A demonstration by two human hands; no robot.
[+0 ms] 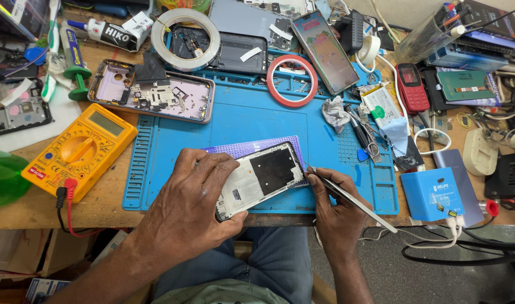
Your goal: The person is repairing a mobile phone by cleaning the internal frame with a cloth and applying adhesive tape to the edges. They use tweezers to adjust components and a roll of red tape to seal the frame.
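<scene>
Phone frame [261, 179] on blue mat [240, 121], near edge; left hand [192, 205] clamps it. Right hand [336, 208] pinches tweezers [347, 197], tip at frame's right edge. Step: picking at edge part; calls for steady tip.

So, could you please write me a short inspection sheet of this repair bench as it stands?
Surface: blue work mat on a wooden bench.
Job's things: opened phone frame under left hand; tweezers in right hand, tip at its edge.
Clutter: yellow multimeter, tape rolls, pink phone housing, red keypad phone.
Hands: both on the work.
Cables: red probe lead, white cable.
Surroundings: nothing seen.
</scene>
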